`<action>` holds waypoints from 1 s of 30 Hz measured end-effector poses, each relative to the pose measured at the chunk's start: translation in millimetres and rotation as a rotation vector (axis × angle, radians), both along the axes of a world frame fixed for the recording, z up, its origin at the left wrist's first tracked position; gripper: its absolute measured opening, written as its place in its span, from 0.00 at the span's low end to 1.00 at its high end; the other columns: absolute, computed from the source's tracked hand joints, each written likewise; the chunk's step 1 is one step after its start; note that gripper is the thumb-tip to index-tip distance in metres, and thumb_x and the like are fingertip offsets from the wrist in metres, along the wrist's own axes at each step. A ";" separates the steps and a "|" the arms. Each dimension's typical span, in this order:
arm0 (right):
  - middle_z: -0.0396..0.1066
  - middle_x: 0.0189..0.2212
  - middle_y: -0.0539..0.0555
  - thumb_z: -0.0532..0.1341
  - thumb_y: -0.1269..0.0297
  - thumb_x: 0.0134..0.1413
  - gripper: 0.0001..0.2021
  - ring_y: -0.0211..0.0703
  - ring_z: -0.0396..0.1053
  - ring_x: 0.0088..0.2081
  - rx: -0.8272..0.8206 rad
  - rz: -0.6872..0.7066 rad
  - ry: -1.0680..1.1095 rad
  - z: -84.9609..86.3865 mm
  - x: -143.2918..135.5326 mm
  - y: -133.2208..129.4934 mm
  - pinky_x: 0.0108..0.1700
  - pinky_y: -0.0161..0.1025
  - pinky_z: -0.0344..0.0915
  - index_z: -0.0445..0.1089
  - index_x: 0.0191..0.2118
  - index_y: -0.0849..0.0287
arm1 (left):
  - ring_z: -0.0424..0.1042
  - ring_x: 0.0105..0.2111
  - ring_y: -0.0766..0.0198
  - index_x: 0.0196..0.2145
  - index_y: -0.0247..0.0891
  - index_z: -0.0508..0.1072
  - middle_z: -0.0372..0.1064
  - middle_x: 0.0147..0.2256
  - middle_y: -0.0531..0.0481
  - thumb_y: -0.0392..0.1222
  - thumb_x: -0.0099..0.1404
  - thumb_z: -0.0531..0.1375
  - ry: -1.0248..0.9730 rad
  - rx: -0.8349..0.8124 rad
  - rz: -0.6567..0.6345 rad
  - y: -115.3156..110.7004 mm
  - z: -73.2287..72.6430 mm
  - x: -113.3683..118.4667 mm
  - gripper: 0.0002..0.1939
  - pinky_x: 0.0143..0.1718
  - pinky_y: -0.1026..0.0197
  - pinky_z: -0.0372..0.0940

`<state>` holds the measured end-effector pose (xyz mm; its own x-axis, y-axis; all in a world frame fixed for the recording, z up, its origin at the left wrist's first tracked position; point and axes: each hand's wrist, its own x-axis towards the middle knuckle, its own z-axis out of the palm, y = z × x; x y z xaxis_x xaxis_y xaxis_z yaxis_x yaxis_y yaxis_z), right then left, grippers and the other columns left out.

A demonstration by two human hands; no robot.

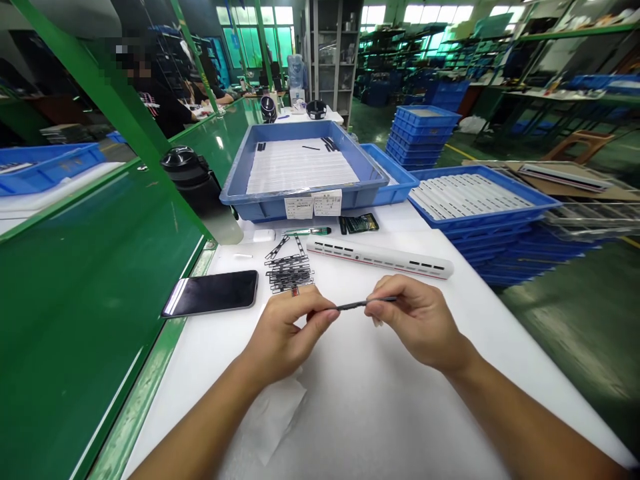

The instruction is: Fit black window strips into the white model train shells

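Observation:
Between both hands runs a thin black strip (353, 305), held level above the white table top. My left hand (295, 327) pinches its left end between thumb and fingers. Toward the other end, my right hand (415, 317) pinches it too, and a short tip sticks out past the fingers. Just beyond my left hand lies a pile of black slotted strips (287, 270). Behind my right hand a long white train-like bar (380, 258) with dark slots and a red line rests on the table. A piece of thin white paper (273, 417) lies under my left forearm.
A phone (213, 293) lies at left, near a dark bottle (193, 180). A green cutter (310, 231) and a dark packet (359, 223) lie before a blue bin (305, 200) of white bars. Stacked blue trays (450, 223) stand at right. A person (160, 100) sits far left.

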<state>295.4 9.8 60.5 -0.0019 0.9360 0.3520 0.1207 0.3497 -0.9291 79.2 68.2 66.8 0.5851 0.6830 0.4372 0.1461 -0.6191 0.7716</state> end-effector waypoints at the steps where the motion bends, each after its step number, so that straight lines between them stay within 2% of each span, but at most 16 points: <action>1: 0.72 0.27 0.49 0.67 0.66 0.59 0.02 0.37 0.69 0.29 -0.031 -0.010 0.023 -0.7 -0.6 0.7 0.31 0.36 0.68 0.75 0.35 0.56 | 0.64 0.27 0.67 0.31 0.38 0.74 0.67 0.25 0.53 0.37 0.69 0.59 -0.003 -0.022 0.004 0.0 0.5 0.2 0.08 0.30 0.62 0.58; 4: 0.75 0.29 0.50 0.68 0.63 0.59 0.03 0.36 0.70 0.27 -0.100 -0.035 0.069 -1.8 -2.5 2.0 0.30 0.35 0.70 0.76 0.38 0.56 | 0.64 0.27 0.66 0.28 0.38 0.72 0.66 0.24 0.53 0.39 0.69 0.59 -0.020 -0.110 0.022 0.8 1.2 1.0 0.11 0.31 0.62 0.58; 9: 0.76 0.29 0.51 0.61 0.60 0.65 0.08 0.34 0.70 0.25 -0.098 -0.062 0.027 -0.2 -2.5 0.9 0.29 0.34 0.71 0.76 0.39 0.56 | 0.64 0.28 0.65 0.26 0.38 0.71 0.66 0.25 0.52 0.41 0.70 0.58 -0.009 -0.199 0.036 1.9 0.7 3.5 0.13 0.32 0.61 0.58; 13: 0.74 0.25 0.51 0.62 0.58 0.64 0.10 0.35 0.68 0.24 -0.093 -0.087 -0.017 0.5 0.4 1.5 0.26 0.34 0.69 0.75 0.35 0.58 | 0.64 0.27 0.66 0.26 0.38 0.68 0.66 0.25 0.53 0.40 0.69 0.58 0.058 -0.183 0.012 -0.1 -1.2 3.5 0.13 0.31 0.62 0.57; 17: 0.73 0.25 0.51 0.62 0.55 0.64 0.13 0.35 0.67 0.23 -0.174 -0.069 -0.013 0.4 1.5 4.6 0.26 0.34 0.68 0.74 0.33 0.59 | 0.64 0.27 0.67 0.27 0.38 0.70 0.67 0.24 0.54 0.40 0.69 0.57 0.089 -0.150 -0.005 -0.9 -2.7 2.4 0.12 0.31 0.62 0.57; 21: 0.73 0.26 0.50 0.62 0.54 0.64 0.13 0.34 0.67 0.23 -0.209 -0.067 0.074 -1.1 -0.1 7.6 0.28 0.34 0.68 0.75 0.36 0.59 | 0.66 0.28 0.66 0.28 0.38 0.72 0.69 0.25 0.53 0.42 0.70 0.57 0.114 -0.195 -0.006 1.1 -3.0 4.0 0.13 0.32 0.63 0.59; 25: 0.73 0.26 0.50 0.62 0.55 0.63 0.13 0.34 0.67 0.24 -0.237 -0.072 0.126 -4.4 -0.9 10.0 0.29 0.34 0.67 0.75 0.37 0.59 | 0.66 0.26 0.66 0.28 0.38 0.74 0.70 0.25 0.53 0.44 0.70 0.56 0.133 -0.241 0.020 3.4 -4.4 5.5 0.14 0.27 0.65 0.57; 30: 0.72 0.26 0.50 0.63 0.53 0.62 0.14 0.33 0.66 0.23 -0.325 -0.027 0.211 -9.3 0.1 11.6 0.27 0.33 0.65 0.75 0.37 0.60 | 0.65 0.27 0.67 0.30 0.37 0.74 0.68 0.24 0.53 0.41 0.71 0.56 0.167 -0.101 0.019 6.2 -5.5 3.0 0.13 0.30 0.64 0.57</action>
<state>295.5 21.4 51.2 0.0652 0.9975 0.0269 -0.0803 0.0321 -0.9963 82.2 74.5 61.3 0.6303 0.7303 0.2634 0.2886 -0.5354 0.7938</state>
